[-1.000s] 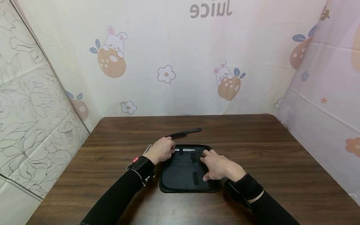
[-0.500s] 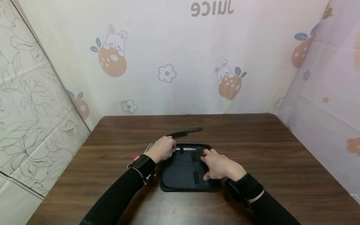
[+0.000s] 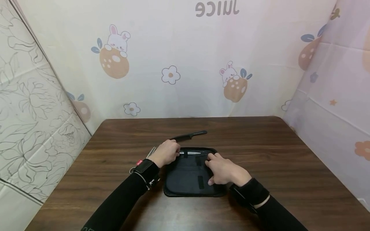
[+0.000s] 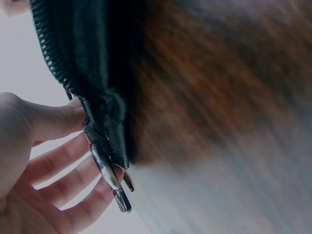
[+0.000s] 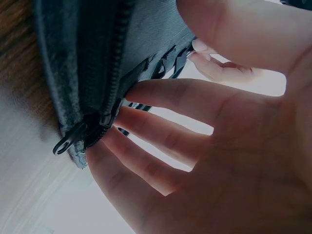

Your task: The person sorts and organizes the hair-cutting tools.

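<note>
A black zippered case (image 3: 185, 183) lies on the table in the head view, its dark inside facing up. Near its far edge, a slim silvery tool (image 3: 193, 153) sits under a strap. My left hand (image 3: 166, 153) pinches the case's far left corner; the left wrist view shows the thumb against the zipper teeth, beside a metal zipper pull (image 4: 111, 178). Over the case's right side lies my right hand (image 3: 226, 170). Its fingers stretch to the zippered edge in the right wrist view, close to another zipper pull (image 5: 68, 139), and touch the case without gripping it.
Beyond the case lies a black comb (image 3: 186, 137), its left end partly behind my left hand. A silvery metal object (image 3: 151, 151) shows beside that hand, partly hidden. The brown wooden table (image 3: 245, 138) meets a printed curtain (image 3: 196, 96) at the back.
</note>
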The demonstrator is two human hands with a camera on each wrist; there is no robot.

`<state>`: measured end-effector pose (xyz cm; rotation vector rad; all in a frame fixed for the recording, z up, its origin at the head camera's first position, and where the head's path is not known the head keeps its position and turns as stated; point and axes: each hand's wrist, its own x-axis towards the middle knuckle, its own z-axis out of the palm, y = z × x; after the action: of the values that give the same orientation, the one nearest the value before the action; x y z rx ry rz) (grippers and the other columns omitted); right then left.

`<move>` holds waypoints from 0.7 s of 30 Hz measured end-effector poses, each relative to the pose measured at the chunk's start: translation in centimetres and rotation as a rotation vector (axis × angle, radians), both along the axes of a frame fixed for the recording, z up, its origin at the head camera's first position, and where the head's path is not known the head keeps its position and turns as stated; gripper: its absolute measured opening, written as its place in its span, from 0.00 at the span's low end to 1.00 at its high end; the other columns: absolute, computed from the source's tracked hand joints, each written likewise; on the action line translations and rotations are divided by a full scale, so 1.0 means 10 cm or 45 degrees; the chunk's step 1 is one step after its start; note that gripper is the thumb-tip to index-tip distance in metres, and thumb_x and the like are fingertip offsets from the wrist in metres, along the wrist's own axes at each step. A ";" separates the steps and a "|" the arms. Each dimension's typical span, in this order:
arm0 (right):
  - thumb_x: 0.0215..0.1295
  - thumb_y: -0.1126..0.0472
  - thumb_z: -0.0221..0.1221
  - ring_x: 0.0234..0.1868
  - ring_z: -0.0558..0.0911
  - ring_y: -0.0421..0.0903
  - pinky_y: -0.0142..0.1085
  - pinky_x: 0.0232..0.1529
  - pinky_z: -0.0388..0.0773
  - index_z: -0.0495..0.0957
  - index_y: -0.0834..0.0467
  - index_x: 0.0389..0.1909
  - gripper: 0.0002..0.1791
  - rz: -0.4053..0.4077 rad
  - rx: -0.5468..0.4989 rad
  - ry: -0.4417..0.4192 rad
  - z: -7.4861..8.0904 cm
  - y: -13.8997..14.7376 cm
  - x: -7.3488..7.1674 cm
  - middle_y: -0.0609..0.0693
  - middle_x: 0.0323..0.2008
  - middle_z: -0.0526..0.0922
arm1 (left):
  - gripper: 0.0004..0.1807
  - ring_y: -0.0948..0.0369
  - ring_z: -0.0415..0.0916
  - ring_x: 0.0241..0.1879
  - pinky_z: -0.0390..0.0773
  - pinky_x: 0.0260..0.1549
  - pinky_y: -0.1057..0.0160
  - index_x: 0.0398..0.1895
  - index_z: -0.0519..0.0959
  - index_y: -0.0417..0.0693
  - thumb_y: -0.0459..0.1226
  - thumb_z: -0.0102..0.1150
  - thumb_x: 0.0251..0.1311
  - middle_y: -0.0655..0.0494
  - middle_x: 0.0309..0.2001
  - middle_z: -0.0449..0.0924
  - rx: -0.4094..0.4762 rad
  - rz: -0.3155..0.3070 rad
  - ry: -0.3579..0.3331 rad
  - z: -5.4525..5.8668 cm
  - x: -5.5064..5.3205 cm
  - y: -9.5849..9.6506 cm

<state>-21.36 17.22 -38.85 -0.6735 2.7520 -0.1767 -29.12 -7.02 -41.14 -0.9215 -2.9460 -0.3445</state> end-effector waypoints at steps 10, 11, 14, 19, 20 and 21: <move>0.58 0.55 0.75 0.57 0.69 0.52 0.47 0.53 0.75 0.75 0.67 0.65 0.37 -0.013 -0.008 -0.013 -0.02 0.00 0.00 0.55 0.61 0.71 | 0.05 0.57 0.75 0.35 0.77 0.36 0.57 0.31 0.84 0.47 0.34 0.67 0.65 0.54 0.34 0.75 -0.024 0.002 -0.003 0.01 0.01 0.01; 0.57 0.55 0.75 0.57 0.69 0.52 0.47 0.52 0.75 0.75 0.67 0.65 0.37 -0.010 -0.005 -0.010 -0.02 0.00 0.00 0.55 0.61 0.71 | 0.05 0.57 0.75 0.35 0.77 0.36 0.57 0.30 0.84 0.47 0.34 0.67 0.65 0.55 0.33 0.75 -0.022 -0.003 0.002 0.01 0.02 0.01; 0.57 0.55 0.75 0.57 0.69 0.53 0.47 0.51 0.75 0.75 0.67 0.65 0.37 0.001 0.001 0.002 -0.02 0.00 0.00 0.56 0.61 0.71 | 0.06 0.56 0.75 0.35 0.76 0.36 0.57 0.29 0.83 0.47 0.33 0.66 0.66 0.54 0.33 0.75 -0.011 -0.021 0.007 0.02 0.03 0.01; 0.57 0.55 0.75 0.57 0.69 0.54 0.48 0.51 0.76 0.75 0.67 0.65 0.38 0.007 -0.002 0.006 0.00 0.00 0.00 0.57 0.62 0.71 | 0.07 0.56 0.74 0.34 0.75 0.35 0.57 0.28 0.82 0.47 0.32 0.66 0.66 0.54 0.32 0.74 0.003 -0.024 0.013 0.02 0.03 0.01; 0.57 0.55 0.75 0.58 0.69 0.54 0.48 0.52 0.76 0.75 0.67 0.65 0.38 0.006 -0.004 0.004 0.00 0.00 0.01 0.57 0.62 0.71 | 0.07 0.56 0.74 0.34 0.75 0.35 0.57 0.28 0.82 0.47 0.32 0.66 0.66 0.54 0.32 0.74 0.002 -0.021 0.011 0.02 0.04 0.01; 0.57 0.55 0.75 0.58 0.69 0.54 0.48 0.52 0.76 0.75 0.67 0.65 0.38 0.005 -0.008 0.002 0.00 0.00 0.01 0.57 0.62 0.71 | 0.08 0.56 0.73 0.34 0.75 0.35 0.57 0.28 0.82 0.47 0.32 0.66 0.66 0.54 0.32 0.74 0.003 -0.019 0.010 0.02 0.04 0.01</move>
<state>-21.30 17.21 -38.86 -0.6811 2.7524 -0.1839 -28.77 -6.92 -40.94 -0.9432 -2.9323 -0.3447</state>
